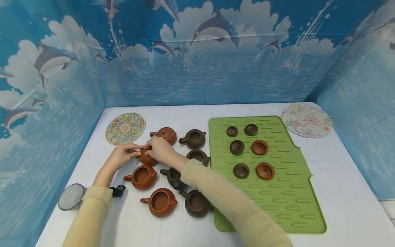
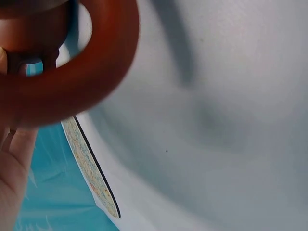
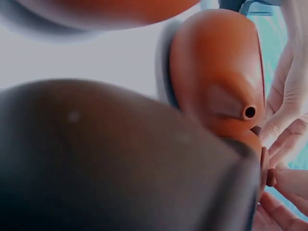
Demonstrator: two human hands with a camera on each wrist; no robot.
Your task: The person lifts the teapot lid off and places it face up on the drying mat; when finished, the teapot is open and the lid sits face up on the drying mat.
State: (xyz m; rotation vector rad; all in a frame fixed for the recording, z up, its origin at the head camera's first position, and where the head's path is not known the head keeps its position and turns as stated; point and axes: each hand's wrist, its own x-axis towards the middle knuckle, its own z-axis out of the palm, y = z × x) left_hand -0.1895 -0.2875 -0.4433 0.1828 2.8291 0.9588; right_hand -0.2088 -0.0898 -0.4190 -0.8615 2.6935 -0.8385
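In the head view both hands meet at a reddish-brown clay teapot (image 1: pixel 148 159) on the left of the table. My left hand (image 1: pixel 120 158) grips its handle side with thumb and fingers; the exact hold is partly hidden. From the other side, my right hand (image 1: pixel 163 150) pinches the knob of the teapot's lid (image 3: pixel 264 168), which sits over the pot's mouth in the right wrist view. Just in front stands a lidless reddish teapot (image 1: pixel 144 176), its spout (image 3: pixel 248 111) facing the right wrist camera. Its large curved handle (image 2: pixel 120 48) fills part of the left wrist view.
A lidded reddish teapot (image 1: pixel 166 134) stands behind the hands. Several lidless dark teapots (image 1: pixel 193 138) and another reddish one (image 1: pixel 160 202) surround them. Several loose lids lie on a green mat (image 1: pixel 290 206). Round mats (image 1: pixel 114 133) (image 1: pixel 307 120) and a grey cup (image 1: pixel 72 197) lie near the edges.
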